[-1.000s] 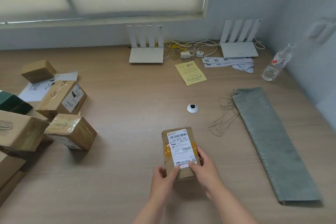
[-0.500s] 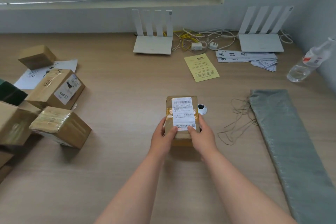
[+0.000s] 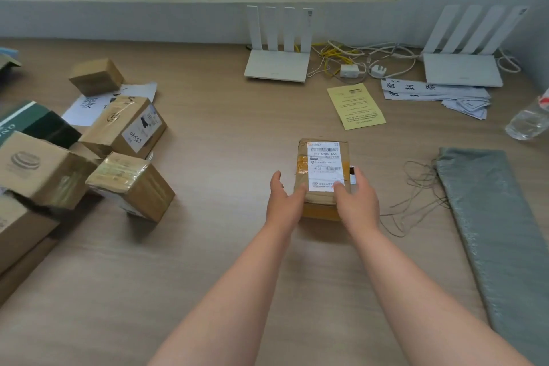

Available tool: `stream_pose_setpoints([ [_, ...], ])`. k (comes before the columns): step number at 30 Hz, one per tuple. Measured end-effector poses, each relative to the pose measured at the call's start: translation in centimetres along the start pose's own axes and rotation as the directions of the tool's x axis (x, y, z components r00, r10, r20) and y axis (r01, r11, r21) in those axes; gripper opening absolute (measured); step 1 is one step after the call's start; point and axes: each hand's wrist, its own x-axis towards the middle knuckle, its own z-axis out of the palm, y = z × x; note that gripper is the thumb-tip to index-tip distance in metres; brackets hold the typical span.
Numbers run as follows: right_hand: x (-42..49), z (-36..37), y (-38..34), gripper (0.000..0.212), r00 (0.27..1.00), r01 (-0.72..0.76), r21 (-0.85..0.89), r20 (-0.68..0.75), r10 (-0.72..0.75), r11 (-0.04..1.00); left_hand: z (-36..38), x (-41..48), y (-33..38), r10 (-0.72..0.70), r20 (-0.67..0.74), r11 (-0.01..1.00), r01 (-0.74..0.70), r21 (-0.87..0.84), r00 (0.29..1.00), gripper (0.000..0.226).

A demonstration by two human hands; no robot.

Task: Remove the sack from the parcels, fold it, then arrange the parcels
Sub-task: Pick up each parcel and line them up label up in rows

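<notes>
A small brown parcel (image 3: 322,169) with a white shipping label lies flat on the wooden table (image 3: 222,246) at the centre. My left hand (image 3: 285,202) touches its near left corner with the thumb, and its fingers stretch straight beside the box. My right hand (image 3: 356,202) rests its thumb on the label, fingers straight along the right side. The grey-green sack (image 3: 490,232) lies folded into a long strip at the right, with its loose string (image 3: 416,202) beside it. Several other parcels (image 3: 130,184) are heaped at the left.
Two white routers (image 3: 277,64) (image 3: 462,68) and tangled cables stand at the back wall. A yellow sheet (image 3: 355,105), white papers (image 3: 430,92) and a plastic bottle (image 3: 528,122) lie at the back right. A round grommet (image 3: 352,177) shows beside the parcel.
The parcel has moved away from me across the table, up to the grommet. Both hands went from gripping its near end to lying straight against it.
</notes>
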Motion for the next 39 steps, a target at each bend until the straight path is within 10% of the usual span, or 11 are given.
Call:
stream_pose_setpoints([
  [5,-5.5,1.2,-3.3,0.037,0.973,0.228,0.101,-0.066,-0.222,0.968,-5.2,-3.6,0.7,0.059,-0.025,0.993,-0.061,-0.103,0.998,0.063],
  [13,-13.2,10.2,-8.2,0.033,0.937,0.164,0.274,0.258,-0.237,0.948,-18.1,-5.4,-0.7,0.054,-0.119,0.984,-0.073,-0.164,0.991,0.055],
  [25,-19.6,24.4,-16.8,0.035,0.945,0.045,0.282,0.3,-0.133,0.958,-38.2,-1.8,1.4,0.197,-0.297,0.933,-0.271,-0.235,0.934,0.041],
  [39,-21.5,30.9,-16.8,0.047,0.959,-0.106,0.257,0.281,0.031,0.961,-41.6,1.0,-1.2,0.04,-0.047,0.998,-0.042,-0.042,0.998,0.05],
])
